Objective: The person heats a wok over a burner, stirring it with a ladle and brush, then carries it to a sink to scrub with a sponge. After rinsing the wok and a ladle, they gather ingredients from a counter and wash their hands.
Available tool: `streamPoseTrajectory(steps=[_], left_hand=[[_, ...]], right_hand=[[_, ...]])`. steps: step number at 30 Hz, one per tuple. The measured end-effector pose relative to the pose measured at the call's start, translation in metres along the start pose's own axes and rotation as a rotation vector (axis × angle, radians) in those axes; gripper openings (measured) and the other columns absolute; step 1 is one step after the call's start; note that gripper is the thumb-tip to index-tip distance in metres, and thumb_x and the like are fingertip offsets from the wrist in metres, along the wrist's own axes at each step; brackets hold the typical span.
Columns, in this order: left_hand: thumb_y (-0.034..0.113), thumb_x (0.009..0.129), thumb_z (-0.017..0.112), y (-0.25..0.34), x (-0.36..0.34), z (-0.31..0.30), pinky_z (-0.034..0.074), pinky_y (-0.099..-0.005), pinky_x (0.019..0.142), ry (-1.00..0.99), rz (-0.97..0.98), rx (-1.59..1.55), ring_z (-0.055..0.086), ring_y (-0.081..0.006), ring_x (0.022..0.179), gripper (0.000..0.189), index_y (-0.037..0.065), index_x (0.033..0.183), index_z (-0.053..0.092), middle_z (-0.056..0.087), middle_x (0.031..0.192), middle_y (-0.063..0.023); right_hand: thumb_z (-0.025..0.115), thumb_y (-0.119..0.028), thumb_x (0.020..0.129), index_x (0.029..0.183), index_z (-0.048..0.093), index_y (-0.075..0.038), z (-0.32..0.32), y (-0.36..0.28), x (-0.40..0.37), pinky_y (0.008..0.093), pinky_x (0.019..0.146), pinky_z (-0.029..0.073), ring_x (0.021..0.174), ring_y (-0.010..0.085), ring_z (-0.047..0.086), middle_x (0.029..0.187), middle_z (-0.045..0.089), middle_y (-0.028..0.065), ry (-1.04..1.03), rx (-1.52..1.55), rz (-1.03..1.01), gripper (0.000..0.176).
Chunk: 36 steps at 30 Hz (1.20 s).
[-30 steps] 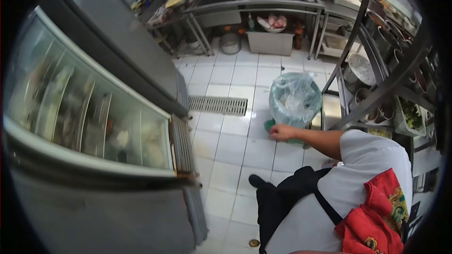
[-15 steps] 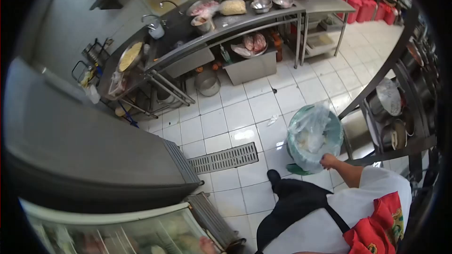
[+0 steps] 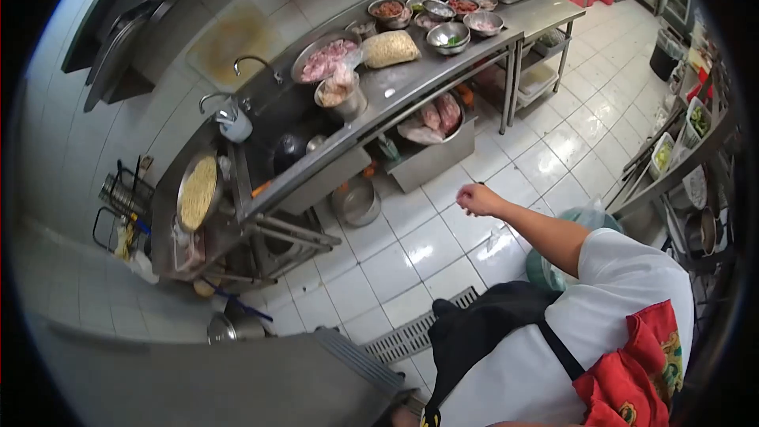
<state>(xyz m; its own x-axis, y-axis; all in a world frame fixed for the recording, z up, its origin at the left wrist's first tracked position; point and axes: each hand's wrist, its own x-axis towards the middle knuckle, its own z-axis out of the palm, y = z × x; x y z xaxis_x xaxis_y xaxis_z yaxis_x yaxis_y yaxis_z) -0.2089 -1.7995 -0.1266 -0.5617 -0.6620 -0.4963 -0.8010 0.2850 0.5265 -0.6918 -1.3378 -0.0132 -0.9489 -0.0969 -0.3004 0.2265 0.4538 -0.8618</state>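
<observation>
My right hand (image 3: 477, 199) is stretched out over the tiled floor, fingers curled in, with nothing visible in it. Under my forearm and sleeve, a bin (image 3: 544, 270) with a pale green liner is partly hidden. At the bottom edge, a small skin-coloured part, seemingly my left hand (image 3: 405, 417), shows beside the black apron; its fingers cannot be made out. A steel counter (image 3: 379, 107) ahead bears a bag of pale food (image 3: 390, 48), a bowl of raw meat (image 3: 326, 60) and several metal bowls.
A sink (image 3: 286, 122) with taps and a tray of yellow food (image 3: 198, 192) are at the left. A grey appliance (image 3: 213, 379) fills the lower left. A floor drain (image 3: 411, 327) lies ahead of me. Shelving (image 3: 672, 182) with containers stands at the right.
The view has turned and come nearer the counter. My right hand has left the bin's rim and is now raised over the floor. The glass-topped case at lower left is out of view.
</observation>
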Motion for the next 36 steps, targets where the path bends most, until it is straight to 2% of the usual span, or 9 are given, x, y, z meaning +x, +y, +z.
streamPoseTrajectory(steps=[4,6,11,13,16,20,23,27,36], left_hand=[[0.025,0.092,0.059,0.238,0.187,-0.064,0.046,-0.0394,0.093,0.118,0.422,-0.122,0.060,-0.0318,0.107,0.040,-0.006,0.117,0.056,0.062,0.113,-0.0225],[0.021,0.093,0.059,0.397,0.246,-0.071,0.043,-0.0348,0.099,0.051,0.553,-0.215,0.057,-0.0270,0.116,0.044,-0.007,0.126,0.050,0.059,0.122,-0.0208],[0.020,0.092,0.061,0.687,0.232,-0.038,0.047,-0.0324,0.092,-0.188,0.899,-0.164,0.060,-0.0226,0.107,0.044,-0.003,0.129,0.050,0.056,0.128,-0.0177],[0.019,0.092,0.062,0.721,0.217,-0.020,0.048,-0.0312,0.090,-0.251,0.930,-0.101,0.060,-0.0214,0.105,0.044,-0.002,0.129,0.051,0.057,0.126,-0.0167],[0.018,0.094,0.060,0.727,0.257,0.001,0.046,-0.0278,0.090,-0.356,0.892,-0.128,0.060,-0.0155,0.102,0.039,0.000,0.128,0.053,0.060,0.121,-0.0119],[0.020,0.092,0.062,0.745,0.346,0.003,0.047,-0.0287,0.088,-0.389,0.717,-0.201,0.059,-0.0169,0.103,0.040,0.000,0.127,0.054,0.061,0.120,-0.0121],[0.021,0.094,0.059,0.814,0.405,0.017,0.046,-0.0283,0.087,-0.441,0.743,-0.279,0.058,-0.0161,0.105,0.039,0.002,0.127,0.054,0.062,0.119,-0.0110],[0.030,0.094,0.059,0.924,0.460,0.053,0.045,-0.0357,0.090,-0.524,0.649,-0.438,0.055,-0.0212,0.112,0.053,0.006,0.137,0.043,0.053,0.129,-0.0104],[0.050,0.085,0.065,1.024,0.533,0.130,0.039,-0.0478,0.098,-0.930,0.241,-0.588,0.047,-0.0335,0.121,0.077,0.009,0.143,0.034,0.040,0.141,-0.0121]], right_hand=[[0.059,-0.025,0.085,0.088,0.063,0.000,-0.020,-0.079,0.124,0.0331,0.057,0.053,0.061,0.0217,0.066,0.075,0.066,0.0101,0.203,-0.028,-0.312,0.025],[0.060,-0.029,0.085,0.087,0.063,0.001,-0.031,-0.144,0.179,0.0369,0.065,0.054,0.068,0.0282,0.067,0.079,0.067,0.0136,0.199,0.198,-0.171,0.030],[0.058,-0.036,0.085,0.107,0.057,0.001,-0.027,-0.237,0.381,0.0459,0.082,0.050,0.095,0.0417,0.063,0.098,0.065,0.0262,0.510,-0.006,-0.180,0.043],[0.057,-0.033,0.085,0.110,0.054,0.002,-0.017,-0.252,0.414,0.0480,0.086,0.049,0.098,0.0445,0.061,0.101,0.063,0.0295,0.454,0.016,-0.028,0.043],[0.057,-0.028,0.082,0.110,0.055,0.000,-0.005,-0.212,0.471,0.0463,0.071,0.051,0.071,0.0377,0.065,0.083,0.066,0.0244,0.653,-0.220,-0.125,0.039],[0.060,-0.021,0.080,0.106,0.059,-0.005,-0.061,-0.204,0.480,0.0458,0.076,0.052,0.086,0.0422,0.064,0.095,0.065,0.0257,0.498,-0.168,-0.165,0.030],[0.071,-0.026,0.076,0.123,0.053,-0.010,-0.110,-0.216,0.476,0.0455,0.090,0.048,0.112,0.0406,0.056,0.124,0.055,0.0259,0.709,-0.414,-0.113,0.053],[0.083,-0.049,0.060,0.151,0.017,-0.022,-0.166,-0.234,0.532,0.0623,0.106,0.028,0.138,0.0422,0.024,0.153,0.022,0.0165,0.312,-1.217,-0.162,0.115],[0.078,-0.039,0.065,0.118,0.049,-0.003,-0.161,-0.229,0.581,0.0506,0.091,0.042,0.111,0.0304,0.055,0.113,0.058,0.0149,0.655,-0.874,-0.022,0.071]])
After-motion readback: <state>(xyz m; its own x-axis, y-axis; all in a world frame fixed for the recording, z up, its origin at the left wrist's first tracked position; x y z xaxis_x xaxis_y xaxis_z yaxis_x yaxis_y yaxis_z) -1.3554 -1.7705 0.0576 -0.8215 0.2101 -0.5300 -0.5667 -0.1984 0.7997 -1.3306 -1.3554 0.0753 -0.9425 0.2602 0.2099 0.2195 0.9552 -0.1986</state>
